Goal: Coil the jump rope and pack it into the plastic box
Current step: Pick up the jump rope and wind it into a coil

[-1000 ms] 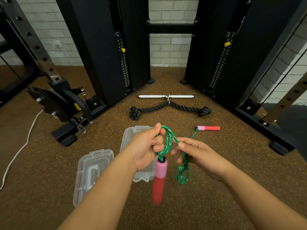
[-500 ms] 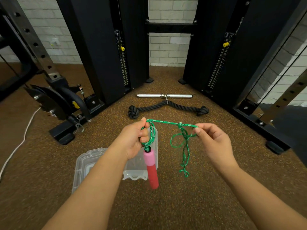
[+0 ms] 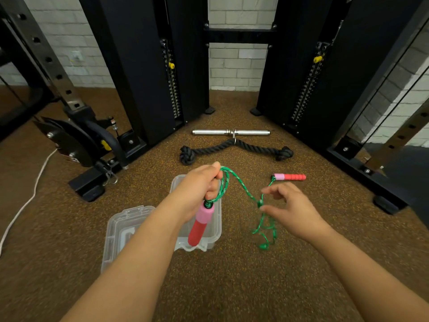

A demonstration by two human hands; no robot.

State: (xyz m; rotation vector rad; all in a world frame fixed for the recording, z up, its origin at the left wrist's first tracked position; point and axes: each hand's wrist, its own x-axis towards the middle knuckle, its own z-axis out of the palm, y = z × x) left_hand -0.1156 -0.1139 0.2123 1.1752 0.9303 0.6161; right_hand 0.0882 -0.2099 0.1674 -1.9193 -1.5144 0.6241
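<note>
left hand (image 3: 199,189) fisted around green jump rope (image 3: 241,189) loops, one pink-red handle (image 3: 200,223) dangling below over the clear plastic box (image 3: 214,231); right hand (image 3: 293,211) spread loosely, rope hanging between its fingers

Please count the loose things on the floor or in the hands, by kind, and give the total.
Jump rope: 1
Clear box: 1
Clear lid: 1
Metal bar: 1
Black rope: 1
Total: 5

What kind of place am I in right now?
Most likely a gym: a cable machine's weight stack stands ahead, and a metal bar handle and black triceps rope lie on the speckled rubber floor.
</note>
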